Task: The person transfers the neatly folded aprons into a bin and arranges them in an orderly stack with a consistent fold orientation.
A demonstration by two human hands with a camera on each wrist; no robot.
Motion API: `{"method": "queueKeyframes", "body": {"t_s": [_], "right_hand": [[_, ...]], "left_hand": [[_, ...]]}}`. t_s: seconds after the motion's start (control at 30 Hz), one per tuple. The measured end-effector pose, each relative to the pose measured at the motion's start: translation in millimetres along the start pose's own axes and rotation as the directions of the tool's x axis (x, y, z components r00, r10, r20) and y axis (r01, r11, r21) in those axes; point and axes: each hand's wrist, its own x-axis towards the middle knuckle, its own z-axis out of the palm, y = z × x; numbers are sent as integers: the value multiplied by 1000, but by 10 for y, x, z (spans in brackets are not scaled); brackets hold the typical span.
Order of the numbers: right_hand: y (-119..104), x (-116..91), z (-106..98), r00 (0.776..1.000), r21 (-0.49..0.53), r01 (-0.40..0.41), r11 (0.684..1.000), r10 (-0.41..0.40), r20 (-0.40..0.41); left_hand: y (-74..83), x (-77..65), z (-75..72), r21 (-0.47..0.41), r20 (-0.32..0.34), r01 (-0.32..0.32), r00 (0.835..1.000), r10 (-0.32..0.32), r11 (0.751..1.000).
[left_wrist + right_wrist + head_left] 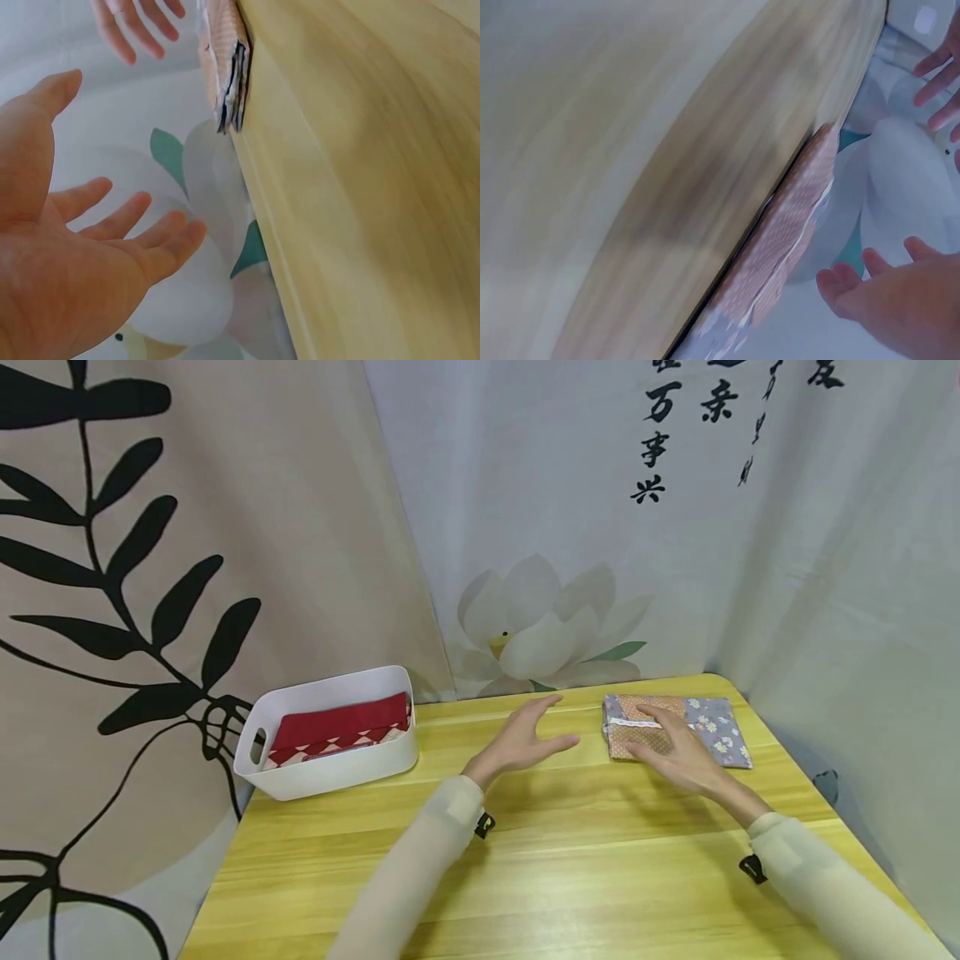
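A folded cloth piece [716,727], part grey-blue with white flowers and part orange dotted with a white lace strip, lies flat at the back right of the table. My right hand [678,756] is over its front edge, fingers spread and holding nothing. In the right wrist view that hand [907,296] shows beside the cloth [780,240], with a gap between. My left hand [525,739] hovers left of the cloth, thumb and fingers apart, nothing in it. The left wrist view shows its palm [82,277] and the cloth's layered edge [232,82].
A white plastic basket [337,777] stands at the back left of the yellow wood-grain table [570,877], with folded red cloth [341,722] inside, partly patterned. Behind the table hangs a printed curtain [540,485], close to its back edge.
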Motion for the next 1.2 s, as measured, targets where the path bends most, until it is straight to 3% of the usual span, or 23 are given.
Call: {"method": "queueKeyframes", "body": {"t_s": [0.3, 0.7, 1.2], "right_hand": [[341, -48, -240, 999, -68, -22, 997, 20, -35], [672, -92, -500, 991, -141, -131, 981, 125, -51], [881, -110, -649, 985, -163, -170, 972, 165, -45]], "left_hand": [[70, 167, 237, -108, 22, 78, 997, -76, 991], [132, 368, 566, -194, 18, 175, 984, -175, 965], [134, 461, 863, -213, -11, 247, 967, -255, 945]]}}
